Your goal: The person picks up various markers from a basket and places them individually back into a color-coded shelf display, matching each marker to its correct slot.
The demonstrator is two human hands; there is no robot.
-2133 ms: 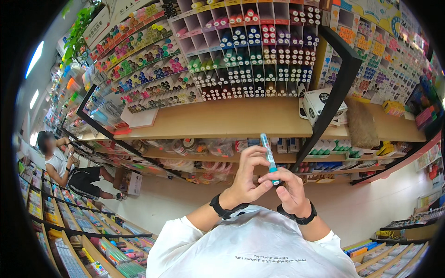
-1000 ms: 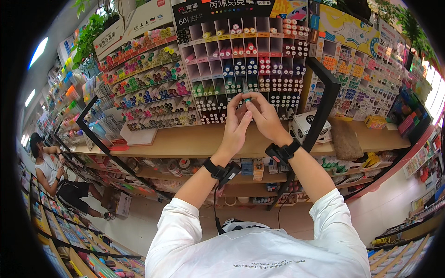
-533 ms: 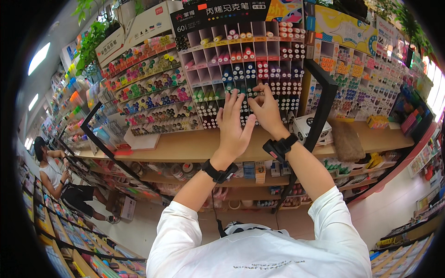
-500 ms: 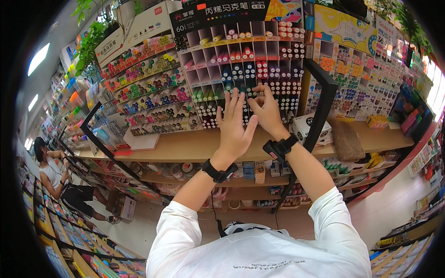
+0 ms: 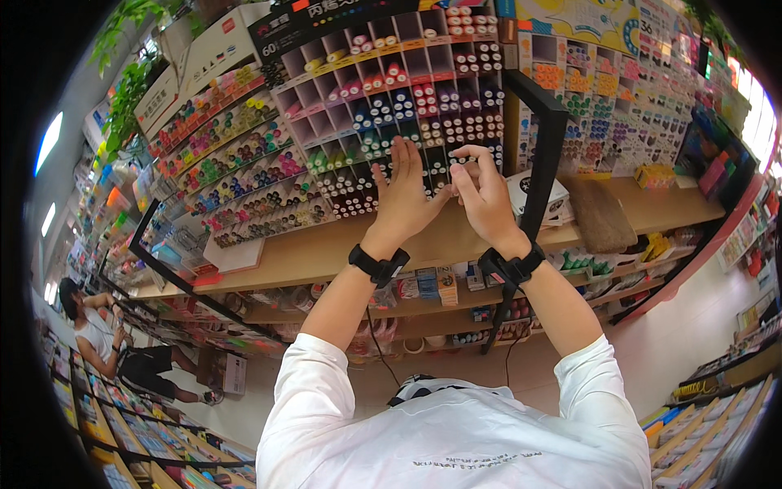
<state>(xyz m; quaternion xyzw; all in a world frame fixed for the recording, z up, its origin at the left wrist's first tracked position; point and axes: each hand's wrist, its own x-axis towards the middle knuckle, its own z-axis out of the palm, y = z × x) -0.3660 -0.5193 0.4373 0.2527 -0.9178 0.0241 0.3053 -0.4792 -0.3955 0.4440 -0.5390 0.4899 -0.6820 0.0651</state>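
My left hand (image 5: 401, 193) is open, palm toward the marker rack (image 5: 322, 130), with fingers stretched over the lower rows of dark and green marker pens (image 5: 330, 159). Its fingertips reach the marker ends, but contact is hard to judge. Close on the right, my right hand (image 5: 489, 198) is closed, with index finger and thumb bent toward each other before the dark markers (image 5: 437, 163). What it may hold is too small to make out. The rack's compartments show round white-ended markers in blue, red, pink and purple above the hands.
A black metal post (image 5: 542, 155) stands just right of my right hand. Beside it are a white box (image 5: 538, 196) and a brown cloth-like pad (image 5: 601, 213) on the wooden shelf (image 5: 326, 243). Another marker display (image 5: 232, 159) is at left. A person (image 5: 106, 334) sits far left.
The view has shifted, so the rack appears farther left and higher. My right hand has moved right along the rack, away from my left hand. The left stays before the lower rows.
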